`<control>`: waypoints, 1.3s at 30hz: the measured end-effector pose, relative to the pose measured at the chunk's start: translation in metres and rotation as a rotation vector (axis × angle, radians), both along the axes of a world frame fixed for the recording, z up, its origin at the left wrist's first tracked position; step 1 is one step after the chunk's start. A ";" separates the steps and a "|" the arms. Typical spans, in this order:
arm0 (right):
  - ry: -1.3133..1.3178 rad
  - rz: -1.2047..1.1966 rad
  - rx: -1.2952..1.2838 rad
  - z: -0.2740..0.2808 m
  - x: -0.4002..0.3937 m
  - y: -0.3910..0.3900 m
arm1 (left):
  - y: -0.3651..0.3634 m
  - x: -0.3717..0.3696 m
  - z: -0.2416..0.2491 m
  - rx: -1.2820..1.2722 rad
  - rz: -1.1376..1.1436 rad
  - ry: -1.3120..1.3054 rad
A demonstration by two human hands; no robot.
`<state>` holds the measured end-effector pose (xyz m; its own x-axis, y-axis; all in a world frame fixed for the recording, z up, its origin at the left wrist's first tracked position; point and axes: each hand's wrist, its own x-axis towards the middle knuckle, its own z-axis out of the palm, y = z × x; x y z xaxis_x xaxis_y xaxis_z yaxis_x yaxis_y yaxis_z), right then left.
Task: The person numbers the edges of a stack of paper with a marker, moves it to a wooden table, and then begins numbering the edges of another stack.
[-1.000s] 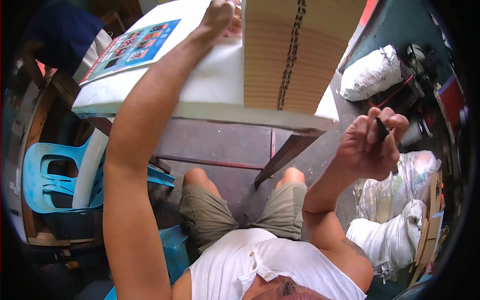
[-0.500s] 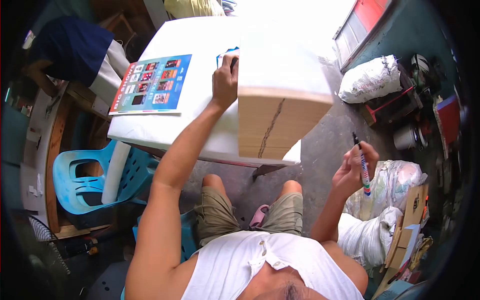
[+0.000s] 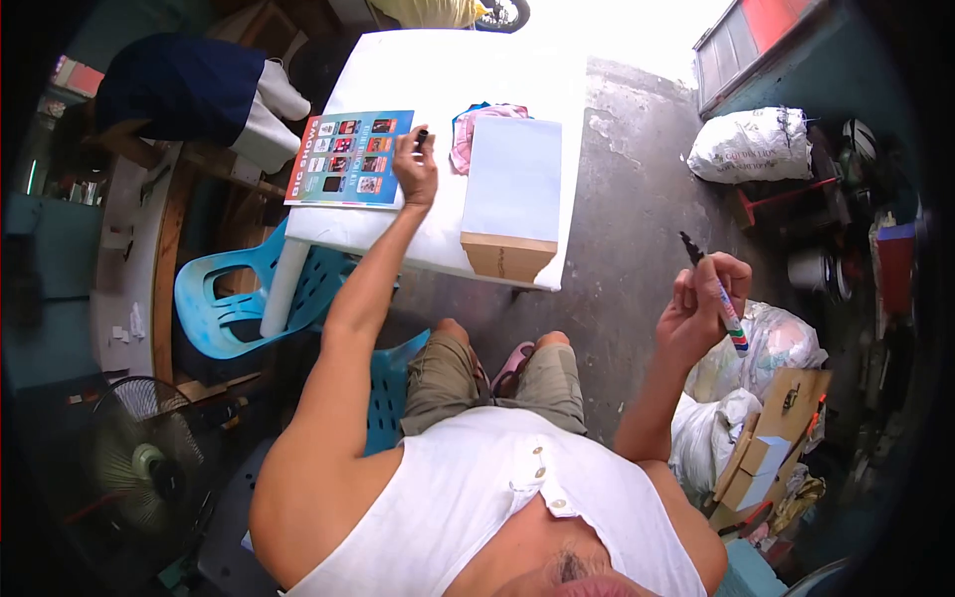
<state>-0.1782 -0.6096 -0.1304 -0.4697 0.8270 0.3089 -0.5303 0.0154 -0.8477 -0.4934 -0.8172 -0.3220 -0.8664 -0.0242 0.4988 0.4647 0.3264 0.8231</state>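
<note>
My left hand point(image 3: 416, 179) is over the right edge of a printed poster point(image 3: 343, 159) on the white-covered table point(image 3: 368, 80). Its fingers are closed on a small black marker cap point(image 3: 422, 137). In my right hand point(image 3: 686, 308), raised to the right of the table, is an uncapped marker point(image 3: 734, 326) with its black tip pointing up and away. A cardboard box point(image 3: 512, 184) with a white top and a bare brown side rests near the table's right edge. Pink and blue cloth point(image 3: 462, 139) lies beside and behind it.
At left are a blue plastic chair point(image 3: 224, 323) with a white roll point(image 3: 286, 279) and a fan point(image 3: 149, 468). Another person point(image 3: 189, 95) bends over behind them. Sacks point(image 3: 751, 144) and cardboard pieces point(image 3: 786, 398) sit along the right.
The box, earlier large and tilted near me, now rests lower on the table. My left hand has left its side and moved left to the poster. My right hand still holds the marker.
</note>
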 end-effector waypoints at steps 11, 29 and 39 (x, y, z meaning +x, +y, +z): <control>-0.232 0.690 -0.001 0.124 -0.052 -0.044 | -0.053 0.174 0.244 0.053 -0.423 0.059; -0.495 0.742 0.310 0.137 -0.075 -0.025 | -0.006 0.178 0.279 -0.050 -0.538 0.185; -0.376 1.006 -0.080 0.099 -0.034 -0.006 | 0.022 0.242 0.282 -0.204 -0.474 0.161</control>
